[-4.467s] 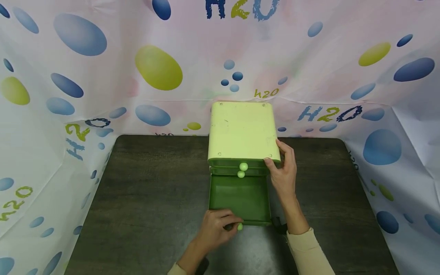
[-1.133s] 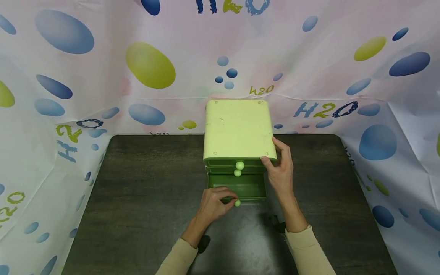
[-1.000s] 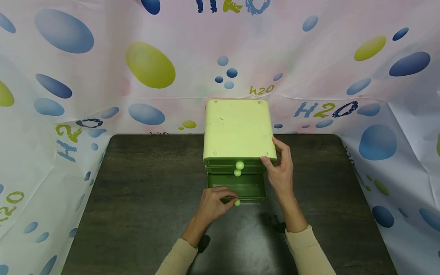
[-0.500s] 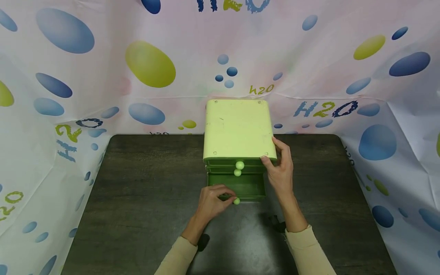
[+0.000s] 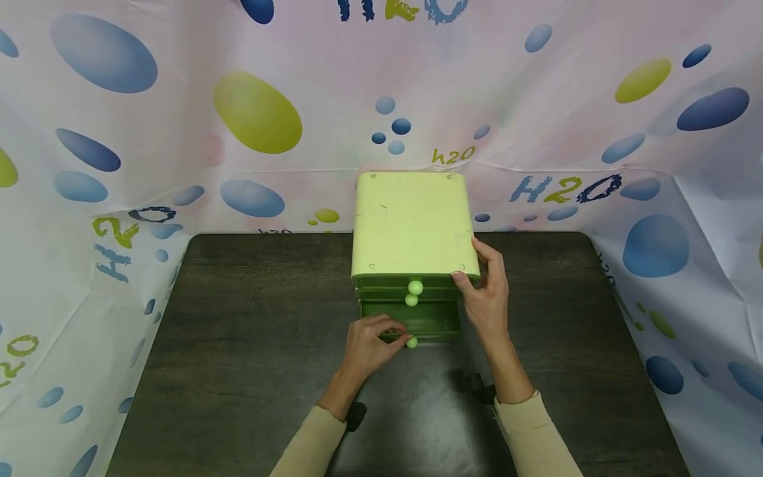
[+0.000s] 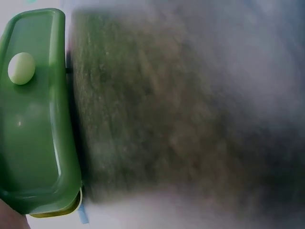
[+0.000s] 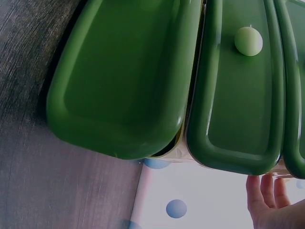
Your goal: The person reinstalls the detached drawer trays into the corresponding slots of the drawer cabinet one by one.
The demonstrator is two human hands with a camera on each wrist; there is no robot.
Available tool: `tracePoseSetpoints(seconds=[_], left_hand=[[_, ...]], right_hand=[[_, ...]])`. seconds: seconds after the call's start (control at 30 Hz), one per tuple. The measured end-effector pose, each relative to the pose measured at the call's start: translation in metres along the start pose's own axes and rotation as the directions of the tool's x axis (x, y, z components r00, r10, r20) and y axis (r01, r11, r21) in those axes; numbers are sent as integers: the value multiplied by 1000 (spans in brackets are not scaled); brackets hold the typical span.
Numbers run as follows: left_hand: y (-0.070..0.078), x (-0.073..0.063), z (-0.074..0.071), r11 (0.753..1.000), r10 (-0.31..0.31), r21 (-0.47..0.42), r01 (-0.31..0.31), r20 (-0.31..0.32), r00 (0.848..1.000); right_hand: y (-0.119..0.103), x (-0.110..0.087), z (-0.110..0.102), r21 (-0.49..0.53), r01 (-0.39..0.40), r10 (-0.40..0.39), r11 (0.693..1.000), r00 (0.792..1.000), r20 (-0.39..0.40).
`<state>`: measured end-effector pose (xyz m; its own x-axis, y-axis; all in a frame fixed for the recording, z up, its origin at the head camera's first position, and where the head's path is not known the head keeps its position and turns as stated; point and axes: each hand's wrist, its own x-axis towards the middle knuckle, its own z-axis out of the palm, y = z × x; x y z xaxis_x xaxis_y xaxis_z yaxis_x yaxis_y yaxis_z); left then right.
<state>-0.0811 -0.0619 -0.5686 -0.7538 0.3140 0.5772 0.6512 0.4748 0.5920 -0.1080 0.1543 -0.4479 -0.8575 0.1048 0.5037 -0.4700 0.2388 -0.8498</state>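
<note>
A small mini chest of drawers with a pale yellow-green top (image 5: 414,225) stands at the table's back. Its bottom drawer (image 5: 435,318) is partly pulled out, and its inside shows no contents. My left hand (image 5: 368,348) pinches that drawer's round green knob (image 5: 412,342) between thumb and fingers. My right hand (image 5: 489,301) holds the chest's front right corner, thumb on the front edge and fingers along the side. In the right wrist view the bottom drawer front (image 7: 119,86) juts out beside the middle one, which has a pale knob (image 7: 248,41).
A dark wood-patterned table (image 5: 256,331) extends around the chest. Behind it hangs a white sheet (image 5: 334,99) with blue and yellow-green spots, which also covers both sides. The upper drawers, with knobs (image 5: 415,287), are pushed in.
The bottom drawer has slid inward from far out to partly out, with my left hand moving forward along with it. My right hand keeps its hold on the chest.
</note>
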Motion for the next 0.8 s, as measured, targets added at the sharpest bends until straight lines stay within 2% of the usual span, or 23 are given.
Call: tracePoseSetpoints(seconds=[0.2, 0.47, 0.67, 0.8], left_hand=[[-1, 1, 1, 998, 9, 57, -7, -28, 1000], [-4, 1, 1, 994, -26, 102, 32, -55, 998], [-5, 4, 2, 995, -26, 89, 33, -76, 997], [-6, 5, 3, 996, -49, 70, 54, -80, 996]], right_hand=[[-1, 0, 0, -3, 1, -1, 1000, 1000, 6], [-2, 1, -1, 1, -6, 6, 1000, 1000, 2], [-1, 0, 0, -4, 3, -3, 1000, 1000, -3], [0, 0, 0, 1, 3, -3, 1000, 1000, -7]])
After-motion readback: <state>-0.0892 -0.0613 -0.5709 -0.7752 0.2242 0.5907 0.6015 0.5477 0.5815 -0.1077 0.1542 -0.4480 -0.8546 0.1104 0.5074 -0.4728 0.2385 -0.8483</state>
